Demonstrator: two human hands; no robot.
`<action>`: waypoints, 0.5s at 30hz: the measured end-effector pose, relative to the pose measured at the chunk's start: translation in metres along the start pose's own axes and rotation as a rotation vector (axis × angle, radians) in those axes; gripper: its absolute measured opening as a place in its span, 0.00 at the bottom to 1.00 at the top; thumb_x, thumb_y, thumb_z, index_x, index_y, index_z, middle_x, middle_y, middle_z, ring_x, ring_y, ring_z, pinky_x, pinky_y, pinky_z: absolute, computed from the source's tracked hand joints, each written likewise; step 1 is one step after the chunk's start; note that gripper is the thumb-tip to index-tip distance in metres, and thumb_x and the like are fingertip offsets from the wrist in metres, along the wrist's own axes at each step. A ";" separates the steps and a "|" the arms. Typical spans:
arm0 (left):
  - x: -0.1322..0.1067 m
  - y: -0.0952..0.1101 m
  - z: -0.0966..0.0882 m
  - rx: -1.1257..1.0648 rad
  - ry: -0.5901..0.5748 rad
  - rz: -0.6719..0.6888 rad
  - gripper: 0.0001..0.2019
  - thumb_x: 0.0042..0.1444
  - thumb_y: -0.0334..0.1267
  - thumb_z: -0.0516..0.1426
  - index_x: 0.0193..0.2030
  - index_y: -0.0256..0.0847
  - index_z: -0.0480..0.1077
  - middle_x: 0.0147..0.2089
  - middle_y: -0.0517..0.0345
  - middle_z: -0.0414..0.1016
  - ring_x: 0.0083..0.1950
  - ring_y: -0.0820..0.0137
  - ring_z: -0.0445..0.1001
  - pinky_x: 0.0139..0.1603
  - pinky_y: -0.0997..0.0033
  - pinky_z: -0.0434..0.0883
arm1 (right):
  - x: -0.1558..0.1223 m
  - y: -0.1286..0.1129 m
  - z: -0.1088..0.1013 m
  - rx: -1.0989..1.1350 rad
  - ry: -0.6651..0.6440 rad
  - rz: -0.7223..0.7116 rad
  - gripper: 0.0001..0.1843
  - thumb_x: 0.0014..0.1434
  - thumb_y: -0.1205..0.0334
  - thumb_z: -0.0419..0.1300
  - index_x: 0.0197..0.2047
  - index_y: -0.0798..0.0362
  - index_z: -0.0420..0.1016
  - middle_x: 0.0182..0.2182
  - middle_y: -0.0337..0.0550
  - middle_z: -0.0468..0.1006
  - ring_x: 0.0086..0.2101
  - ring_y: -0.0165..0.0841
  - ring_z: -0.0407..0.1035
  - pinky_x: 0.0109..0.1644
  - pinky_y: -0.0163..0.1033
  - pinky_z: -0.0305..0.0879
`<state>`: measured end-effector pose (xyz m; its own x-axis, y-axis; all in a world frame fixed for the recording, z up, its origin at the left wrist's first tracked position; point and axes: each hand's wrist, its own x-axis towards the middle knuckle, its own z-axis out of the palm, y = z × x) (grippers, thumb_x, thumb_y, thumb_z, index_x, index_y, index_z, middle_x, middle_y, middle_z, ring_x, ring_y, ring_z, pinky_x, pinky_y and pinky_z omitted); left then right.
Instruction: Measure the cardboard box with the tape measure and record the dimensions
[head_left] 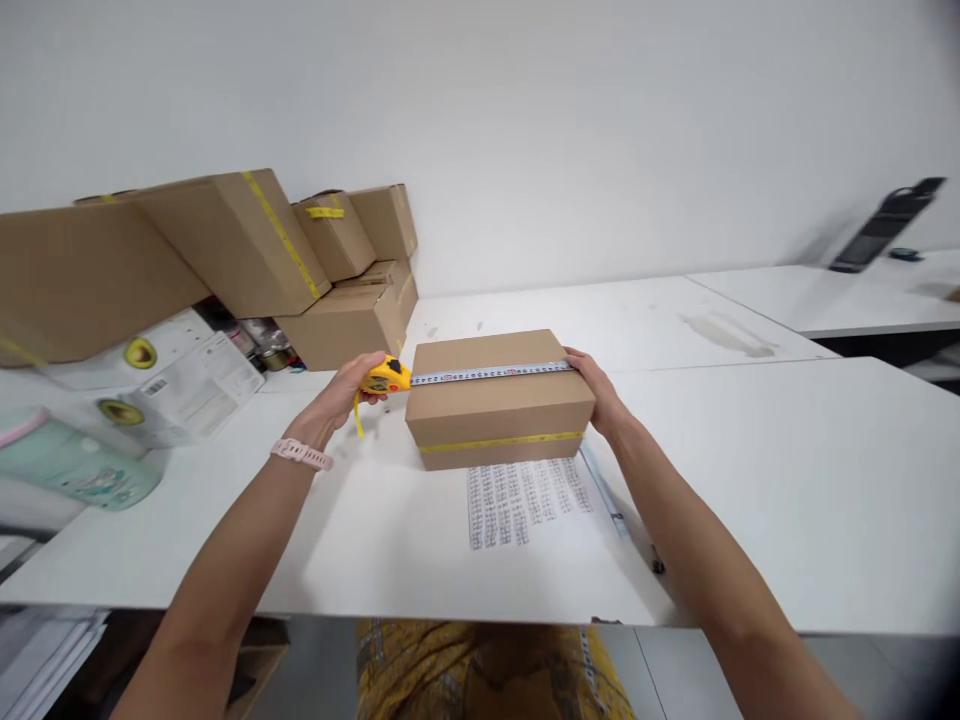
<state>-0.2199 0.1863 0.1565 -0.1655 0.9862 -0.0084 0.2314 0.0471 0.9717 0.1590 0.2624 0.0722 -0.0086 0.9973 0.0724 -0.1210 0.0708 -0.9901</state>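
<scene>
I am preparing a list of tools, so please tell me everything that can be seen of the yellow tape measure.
The tape measure has a yellow, plastic-looking case with black parts and a small red spot. A yellow strap hangs below. The left hand holds the case beside the left end of the cardboard box. The pale, metal-looking blade, printed with dark numbers, extends across the box's top to the right hand.

Tape (495, 374) lies across the box (501, 402); sheet (504, 505) before it — cartons (244, 245) left, bottle (886, 228) right.
</scene>
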 end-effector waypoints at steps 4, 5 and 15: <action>-0.005 0.000 0.002 0.003 0.027 0.002 0.30 0.46 0.63 0.64 0.44 0.37 0.75 0.33 0.54 0.79 0.27 0.69 0.73 0.25 0.72 0.63 | 0.000 0.003 -0.002 0.071 0.049 0.064 0.26 0.53 0.44 0.66 0.52 0.46 0.77 0.52 0.41 0.80 0.51 0.40 0.74 0.51 0.41 0.74; -0.006 0.000 0.003 0.006 0.031 0.002 0.30 0.46 0.63 0.64 0.44 0.37 0.75 0.33 0.54 0.80 0.27 0.69 0.73 0.25 0.72 0.63 | 0.000 0.002 -0.004 0.063 0.056 0.066 0.25 0.52 0.44 0.67 0.51 0.47 0.77 0.51 0.41 0.81 0.49 0.40 0.75 0.48 0.40 0.74; -0.008 0.002 0.005 0.082 0.058 0.032 0.29 0.48 0.62 0.63 0.44 0.37 0.76 0.35 0.52 0.80 0.30 0.67 0.74 0.30 0.70 0.65 | -0.015 -0.041 -0.016 -0.561 0.041 -0.067 0.24 0.57 0.38 0.64 0.23 0.50 0.75 0.24 0.44 0.77 0.26 0.35 0.66 0.29 0.40 0.59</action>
<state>-0.2130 0.1796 0.1574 -0.2113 0.9766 0.0387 0.3151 0.0306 0.9486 0.1803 0.2444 0.1093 0.0211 0.9894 0.1438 0.4260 0.1212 -0.8966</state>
